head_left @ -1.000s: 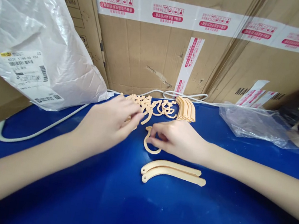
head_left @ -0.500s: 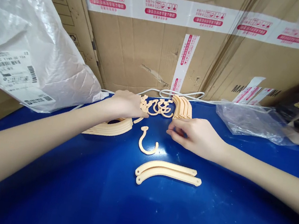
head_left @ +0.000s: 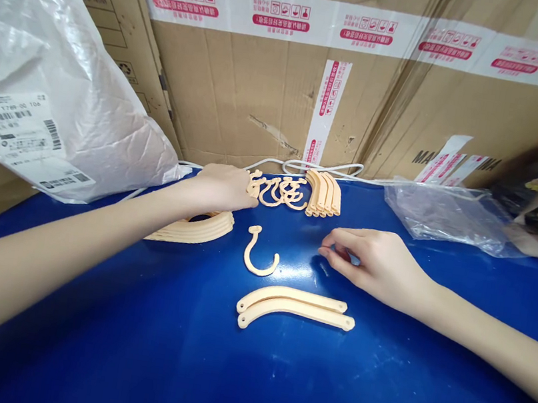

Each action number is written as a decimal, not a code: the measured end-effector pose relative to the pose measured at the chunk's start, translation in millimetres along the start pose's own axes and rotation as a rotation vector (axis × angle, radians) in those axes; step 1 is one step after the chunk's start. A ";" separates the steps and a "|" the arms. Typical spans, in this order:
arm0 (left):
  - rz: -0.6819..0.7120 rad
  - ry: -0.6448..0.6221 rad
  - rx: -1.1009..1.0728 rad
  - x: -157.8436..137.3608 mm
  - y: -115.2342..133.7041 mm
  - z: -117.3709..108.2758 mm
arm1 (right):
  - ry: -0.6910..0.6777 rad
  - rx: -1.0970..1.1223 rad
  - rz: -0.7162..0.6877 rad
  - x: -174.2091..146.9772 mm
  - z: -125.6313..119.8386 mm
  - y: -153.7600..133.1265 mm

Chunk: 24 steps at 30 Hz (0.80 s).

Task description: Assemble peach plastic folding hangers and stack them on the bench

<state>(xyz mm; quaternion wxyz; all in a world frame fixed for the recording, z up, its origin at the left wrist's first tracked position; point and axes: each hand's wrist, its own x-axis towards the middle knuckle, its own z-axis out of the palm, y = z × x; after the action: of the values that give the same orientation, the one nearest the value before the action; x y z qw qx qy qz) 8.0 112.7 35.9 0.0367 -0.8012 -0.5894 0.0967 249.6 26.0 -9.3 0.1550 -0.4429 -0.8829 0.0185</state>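
Left hand at the pile of hooks, its grip hidden from view. Right hand, fingertips drawn together, near a single hook on the worktop.

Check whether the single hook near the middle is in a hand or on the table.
On the table: the hook lies flat, its whole curve uncovered, and the right hand is to its right, not touching.

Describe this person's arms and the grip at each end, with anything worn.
The left grip and right grip are bare hands without gloves. The left forearm and right forearm are slim, tapering to the wrist, with no sleeve, watch or bracelet in view. No ring shows, though part of each grip is hidden.
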 end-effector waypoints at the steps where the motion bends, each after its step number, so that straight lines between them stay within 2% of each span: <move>1: -0.006 0.022 0.026 0.5 1.9 0.8 | -0.001 -0.001 -0.002 -0.3 0.3 0.4; 5: -0.018 0.143 0.136 1.4 6.8 -0.2 | 0.023 -0.011 -0.001 -2.9 -0.3 1.0; 7: 0.011 0.224 0.184 -2.4 8.2 -5.0 | 0.054 0.013 0.042 -3.9 -2.3 0.5; 10: 0.070 0.351 0.237 -15.8 13.0 -13.7 | 0.099 0.234 0.184 -2.8 -6.7 -0.7; 11: 0.113 0.398 0.257 -21.6 15.8 -15.0 | 0.121 0.360 0.234 -1.7 -8.0 -0.9; 14: 0.435 0.619 0.348 -38.1 26.3 -9.4 | 0.157 0.783 0.364 1.6 -10.5 -0.5; 16: 0.646 0.767 0.384 -46.0 33.1 1.2 | 0.085 0.993 0.415 2.3 -11.6 0.4; 18: 0.791 0.858 0.399 -50.6 38.3 12.7 | -0.041 1.082 0.423 1.4 -13.0 1.2; 21: 0.875 0.889 0.405 -53.2 44.0 24.8 | -0.126 1.074 0.412 -1.0 -14.7 3.4; 24: 0.873 0.842 0.375 -52.3 48.6 30.8 | -0.110 1.056 0.423 -1.9 -13.2 8.4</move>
<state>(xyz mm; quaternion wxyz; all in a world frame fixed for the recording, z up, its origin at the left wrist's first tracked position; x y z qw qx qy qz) 32.4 46.5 3.2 0.3624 -0.9170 -0.1166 -0.1190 261.0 28.2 1.3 0.3018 -0.4709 -0.6529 0.5107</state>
